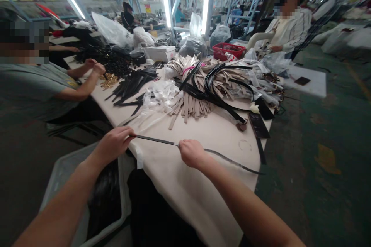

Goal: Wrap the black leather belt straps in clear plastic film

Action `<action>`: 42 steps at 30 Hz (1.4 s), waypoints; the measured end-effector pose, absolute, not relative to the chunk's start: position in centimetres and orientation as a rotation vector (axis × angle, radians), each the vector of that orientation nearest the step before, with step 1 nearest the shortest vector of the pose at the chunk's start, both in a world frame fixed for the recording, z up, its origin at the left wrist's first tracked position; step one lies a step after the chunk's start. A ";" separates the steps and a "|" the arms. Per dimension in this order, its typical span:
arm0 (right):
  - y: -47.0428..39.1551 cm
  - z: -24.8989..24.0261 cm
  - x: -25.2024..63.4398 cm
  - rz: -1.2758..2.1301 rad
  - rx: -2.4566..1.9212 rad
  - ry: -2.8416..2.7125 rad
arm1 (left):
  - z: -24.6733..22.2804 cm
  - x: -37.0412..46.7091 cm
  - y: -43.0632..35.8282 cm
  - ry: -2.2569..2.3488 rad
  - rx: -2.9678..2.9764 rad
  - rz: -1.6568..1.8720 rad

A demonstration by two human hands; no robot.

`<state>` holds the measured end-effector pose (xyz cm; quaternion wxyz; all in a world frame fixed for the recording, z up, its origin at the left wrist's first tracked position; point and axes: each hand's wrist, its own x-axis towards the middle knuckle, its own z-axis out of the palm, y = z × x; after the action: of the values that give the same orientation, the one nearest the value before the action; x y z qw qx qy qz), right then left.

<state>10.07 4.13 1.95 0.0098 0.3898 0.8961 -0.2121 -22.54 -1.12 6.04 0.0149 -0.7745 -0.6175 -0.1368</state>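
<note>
Between my two hands a thin black strip (156, 139) is stretched over the near part of the pale table (226, 135). My left hand (118, 141) pinches its left end near the table's left edge. Closed around the strip farther right is my right hand (191, 153), and the loose tail curves on from it to the table's right edge. Beyond my hands lie a fanned pile of beige strips (191, 104), curved black straps (220, 102) and crumpled white plastic (159, 96).
A grey bin (124, 185) with dark material stands low at the left. One person sits at the left, hands by gold pieces (109, 81); another is at the back right. A red basket (228, 51), a white box (160, 53) and a dark phone (259, 125) are on the table.
</note>
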 end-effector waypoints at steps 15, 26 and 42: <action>0.3 0.0 34.3 -1.367 1.644 2.376 | 4.3 -15.9 1.7 -2.055 -2.195 -0.319; -0.5 0.3 29.8 -1.474 2.094 2.478 | -1.7 11.8 0.4 -1.113 -2.970 -0.280; 4.3 -3.7 34.8 -0.587 1.959 2.877 | -2.1 -6.2 -3.7 -2.145 -1.906 -0.819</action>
<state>34.81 4.30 -3.67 -0.1930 0.5447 0.7997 -0.1632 -6.24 -3.66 -2.07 0.0788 -0.6367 -0.7167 -0.2735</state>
